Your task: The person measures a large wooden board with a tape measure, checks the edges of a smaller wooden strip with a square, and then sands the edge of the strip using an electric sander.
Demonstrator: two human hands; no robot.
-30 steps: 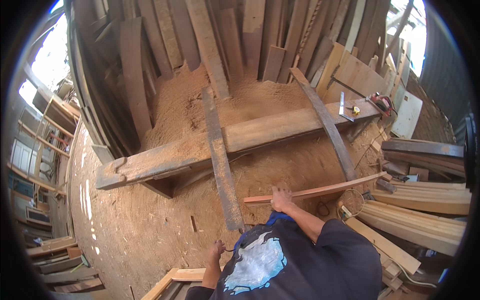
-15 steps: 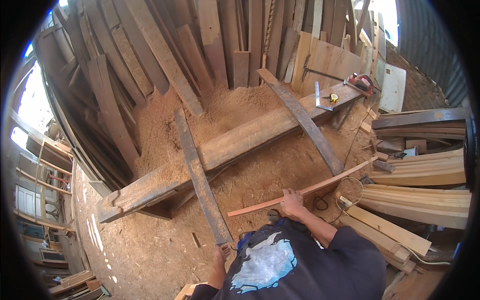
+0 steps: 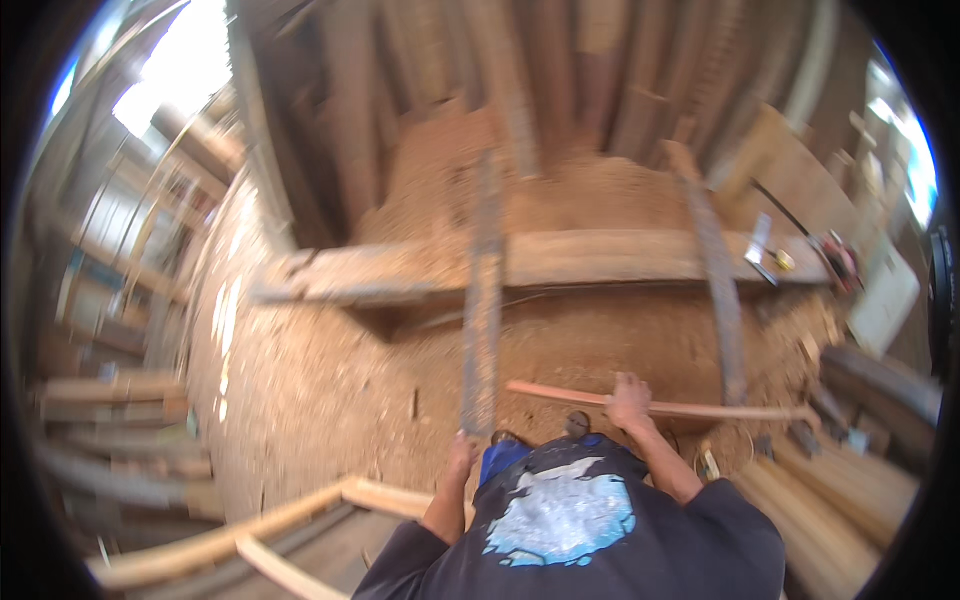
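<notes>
My right hand is closed over a long, thin reddish wooden strip, which lies roughly crosswise in front of my body. My left hand has its fingers curled at the near end of a dark, sawdust-dusted plank. This plank rests across a thick wooden beam and runs away from me. Another dark plank crosses the beam further right, and the strip passes by its near end. Motion smears the picture, so finger details are soft.
On the beam's right end are a metal square, a yellow tape measure and a red power saw. Boards lean at the back above heaped sawdust. Timber is stacked at right; a pale wooden frame lies near left.
My view has swung to the left, so the beam now looks nearly level and the pale frame shows at near left. Both hands keep their places on the plank and the strip.
</notes>
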